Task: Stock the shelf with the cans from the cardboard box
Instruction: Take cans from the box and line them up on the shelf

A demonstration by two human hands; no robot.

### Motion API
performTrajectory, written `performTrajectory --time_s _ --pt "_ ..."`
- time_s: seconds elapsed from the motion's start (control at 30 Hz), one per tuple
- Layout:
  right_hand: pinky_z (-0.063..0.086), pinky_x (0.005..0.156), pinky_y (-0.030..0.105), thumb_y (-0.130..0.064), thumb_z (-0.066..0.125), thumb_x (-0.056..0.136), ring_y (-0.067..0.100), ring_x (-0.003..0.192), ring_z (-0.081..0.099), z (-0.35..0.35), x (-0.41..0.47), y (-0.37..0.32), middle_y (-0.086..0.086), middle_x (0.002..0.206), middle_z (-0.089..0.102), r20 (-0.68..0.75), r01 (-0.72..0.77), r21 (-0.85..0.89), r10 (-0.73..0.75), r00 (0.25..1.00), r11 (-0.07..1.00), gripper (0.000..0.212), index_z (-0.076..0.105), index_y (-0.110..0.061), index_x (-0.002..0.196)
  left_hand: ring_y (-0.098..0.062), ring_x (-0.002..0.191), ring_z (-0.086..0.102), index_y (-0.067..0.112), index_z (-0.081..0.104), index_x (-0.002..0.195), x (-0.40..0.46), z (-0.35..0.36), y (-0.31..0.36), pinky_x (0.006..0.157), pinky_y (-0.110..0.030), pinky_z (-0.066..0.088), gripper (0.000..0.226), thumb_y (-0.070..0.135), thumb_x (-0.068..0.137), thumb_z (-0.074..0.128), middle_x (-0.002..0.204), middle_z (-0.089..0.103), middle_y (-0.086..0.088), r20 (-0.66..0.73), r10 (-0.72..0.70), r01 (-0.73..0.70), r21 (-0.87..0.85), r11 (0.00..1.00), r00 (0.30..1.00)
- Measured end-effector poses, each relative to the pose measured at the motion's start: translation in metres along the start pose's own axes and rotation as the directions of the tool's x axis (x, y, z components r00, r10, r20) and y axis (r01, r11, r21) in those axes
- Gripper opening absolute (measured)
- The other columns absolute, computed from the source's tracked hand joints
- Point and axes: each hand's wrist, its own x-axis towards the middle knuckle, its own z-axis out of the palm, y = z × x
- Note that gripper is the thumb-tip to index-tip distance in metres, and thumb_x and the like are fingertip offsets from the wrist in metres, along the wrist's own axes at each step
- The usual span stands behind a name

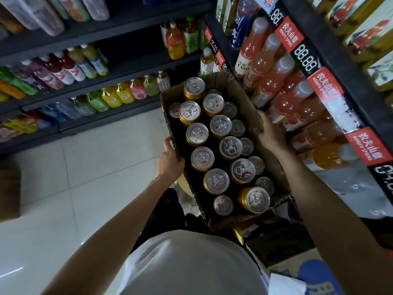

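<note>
Cardboard box (246, 101) held up in aisle, beside right-hand shelf (340, 60) of orange bottles (274, 81). Left hand (170, 160) grasping box's left wall, right hand (269, 133) grasping right wall; both grips clenched on cardboard. Gold cans (214, 180) all upright inside box, none on shelf yet. Step in hand: carrying and positioning box. Next likely needs box set down or braced, 1 hand freed to lift can.

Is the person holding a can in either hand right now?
No, the left hand and right hand each grip a side of the cardboard box.
</note>
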Motion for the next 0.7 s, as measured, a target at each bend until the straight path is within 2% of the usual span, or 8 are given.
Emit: performTrajectory --time_s 0.13,0.27,0.37,0.43,0.5,0.57,0.67,0.7 --pt "0.037 0.104 0.036 -0.014 0.054 0.092 0.029 0.13 0.045 -0.001 -0.007 -0.006 0.011 0.145 0.043 0.035 -0.029 0.081 0.026 0.999 0.996 0.062 0.024 -0.021 0.146 -0.034 0.079 0.067 0.01 0.026 0.135 0.004 -0.01 -0.003 0.071 -0.04 0.053 0.056 0.016 0.089 0.057 0.101 0.068 -0.016 0.042 -0.007 0.008 -0.017 1.0 0.999" --pt "0.031 0.107 0.034 -0.017 0.054 0.093 0.029 0.134 0.039 -0.008 -0.022 -0.018 0.012 0.147 0.04 -0.02 -0.032 0.068 0.033 0.999 0.997 0.061 0.025 -0.015 0.146 -0.03 0.097 0.062 0.013 0.038 0.132 0.005 -0.03 -0.008 0.086 -0.041 0.049 0.054 0.035 0.088 0.06 0.119 0.059 -0.01 -0.1 0.028 -0.025 0.029 0.999 0.995" --pt "0.023 0.114 0.039 -0.019 0.055 0.092 0.029 0.137 0.03 -0.021 -0.038 -0.037 0.014 0.147 0.037 -0.181 0.058 0.023 -0.053 0.982 0.998 0.056 0.032 -0.011 0.143 -0.021 0.094 0.056 0.014 0.047 0.128 0.006 -0.05 -0.003 0.079 -0.034 0.046 0.044 0.029 0.088 0.06 0.115 0.056 -0.006 -0.229 0.189 -0.191 0.014 0.982 0.955" --pt "0.027 0.113 0.041 -0.02 0.055 0.092 0.028 0.134 0.034 -0.031 -0.053 -0.054 0.013 0.144 0.041 -0.279 0.095 0.114 -0.06 0.959 0.989 0.05 0.038 -0.011 0.139 -0.014 0.089 0.054 0.013 0.053 0.124 0.016 -0.065 0.005 0.074 -0.029 0.046 0.038 0.02 0.088 0.062 0.113 0.056 -0.005 -0.244 0.327 -0.342 -0.018 0.94 0.913" --pt "0.029 0.111 0.036 -0.02 0.056 0.092 0.024 0.131 0.04 -0.034 -0.066 -0.072 0.01 0.14 0.047 -0.314 0.135 0.186 -0.072 0.947 0.973 0.047 0.042 -0.011 0.136 -0.014 0.091 0.055 0.011 0.056 0.12 0.034 -0.081 0.012 0.072 -0.028 0.05 0.033 0.013 0.087 0.061 0.11 0.057 -0.004 -0.191 0.433 -0.449 -0.044 0.893 0.881" --pt "0.029 0.11 0.033 -0.02 0.057 0.091 0.021 0.131 0.041 -0.032 -0.072 -0.089 0.007 0.14 0.048 -0.279 0.158 0.201 -0.098 0.955 0.967 0.048 0.042 -0.013 0.136 -0.018 0.096 0.057 0.01 0.056 0.119 0.062 -0.095 0.021 0.077 -0.031 0.051 0.034 0.01 0.086 0.062 0.11 0.057 -0.004 -0.105 0.514 -0.519 -0.02 0.855 0.851" --pt "0.025 0.113 0.03 -0.02 0.059 0.09 0.017 0.137 0.033 -0.027 -0.065 -0.113 0.002 0.146 0.04 -0.181 0.138 0.208 -0.101 0.978 0.968 0.055 0.036 -0.018 0.141 -0.028 0.11 0.054 0.008 0.051 0.127 0.113 -0.112 0.042 0.089 -0.034 0.043 0.048 0.014 0.081 0.063 0.122 0.055 -0.015 0.064 0.611 -0.614 0.077 0.786 0.789" --pt "0.022 0.113 0.028 -0.021 0.059 0.09 0.017 0.139 0.03 -0.025 -0.059 -0.121 0.002 0.149 0.036 -0.147 0.119 0.18 -0.093 0.985 0.976 0.058 0.034 -0.019 0.142 -0.029 0.115 0.05 0.008 0.048 0.13 0.131 -0.117 0.052 0.094 -0.033 0.038 0.055 0.016 0.077 0.062 0.127 0.052 -0.016 0.127 0.653 -0.665 0.117 0.737 0.746"
